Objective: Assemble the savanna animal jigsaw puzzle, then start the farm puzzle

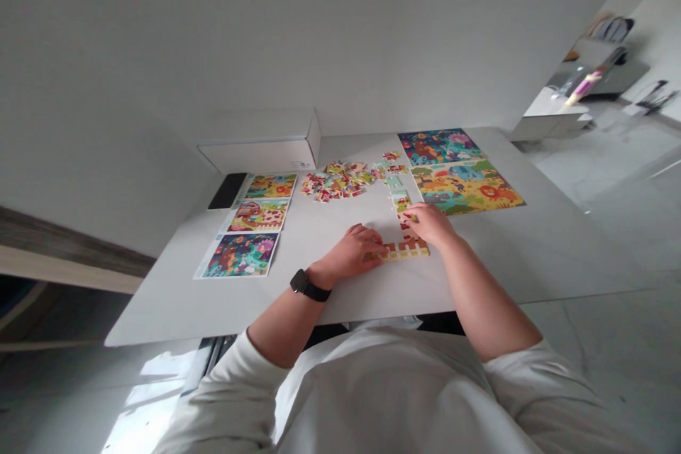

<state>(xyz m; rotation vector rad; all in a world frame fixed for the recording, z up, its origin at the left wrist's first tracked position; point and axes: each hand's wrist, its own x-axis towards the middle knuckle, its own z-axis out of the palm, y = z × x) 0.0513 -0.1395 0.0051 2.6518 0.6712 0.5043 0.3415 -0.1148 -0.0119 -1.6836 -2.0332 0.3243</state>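
Near left hand [351, 250], right hand [430, 223] presses L-shaped jigsaw strip [406, 250].

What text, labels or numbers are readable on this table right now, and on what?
Nothing is legible.
Box label: print too small to read.
Sheets: pictures only, no words I can make out.
Puzzles: pictures only.
Pieces: coloured artwork, no text visible.

a plain home room: white worktop [532, 255] against a bare wall, pale tiled floor [611, 340], low side cabinet [553, 120] beyond.
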